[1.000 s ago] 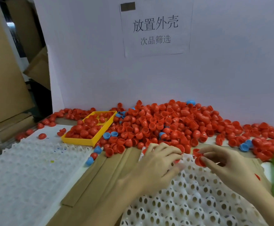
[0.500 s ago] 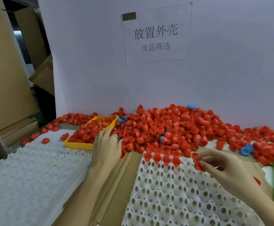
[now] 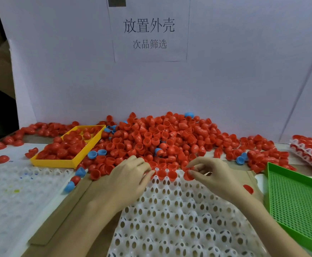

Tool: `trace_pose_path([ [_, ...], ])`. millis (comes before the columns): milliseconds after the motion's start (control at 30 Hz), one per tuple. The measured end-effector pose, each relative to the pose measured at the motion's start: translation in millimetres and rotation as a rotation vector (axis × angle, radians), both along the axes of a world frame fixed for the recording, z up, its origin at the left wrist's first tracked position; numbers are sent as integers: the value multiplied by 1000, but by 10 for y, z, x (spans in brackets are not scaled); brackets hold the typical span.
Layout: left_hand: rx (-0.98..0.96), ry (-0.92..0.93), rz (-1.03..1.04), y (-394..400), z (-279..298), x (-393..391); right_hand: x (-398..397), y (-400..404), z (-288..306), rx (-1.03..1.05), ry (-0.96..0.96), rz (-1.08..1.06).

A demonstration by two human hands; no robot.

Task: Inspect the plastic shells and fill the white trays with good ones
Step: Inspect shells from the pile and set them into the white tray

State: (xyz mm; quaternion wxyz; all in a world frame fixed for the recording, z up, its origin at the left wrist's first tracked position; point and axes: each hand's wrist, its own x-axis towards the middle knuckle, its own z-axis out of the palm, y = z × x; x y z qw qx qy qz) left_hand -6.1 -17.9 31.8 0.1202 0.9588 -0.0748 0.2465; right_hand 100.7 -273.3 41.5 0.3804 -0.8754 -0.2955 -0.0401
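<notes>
The right hand (image 3: 212, 173) pinches a red shell (image 3: 187, 175) by its rim at the far edge of the white tray (image 3: 170, 210), and the left hand (image 3: 131, 173) maybe holds another there; these small cups look light, hard and slippery.

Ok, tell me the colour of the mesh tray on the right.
Green: the mesh tray shows best in the head view, its only view.

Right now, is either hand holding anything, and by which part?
The right hand pinches a red shell at its rim. The left hand rests on the white tray; its fingertips are hidden.
</notes>
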Motion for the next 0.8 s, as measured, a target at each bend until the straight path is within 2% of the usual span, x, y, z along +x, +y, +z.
trace_pose_path([
  [167,36,72,-84,-19,-6,-15,105,187,-2,-159,5,22],
  [333,106,127,-77,-26,-48,-2,157,217,-2,-194,2,14],
  [633,111,25,-189,-107,-23,-35,317,448,139,-539,-32,53],
  [800,132,40,-214,-88,9,-46,404,479,226,-588,67,105],
])
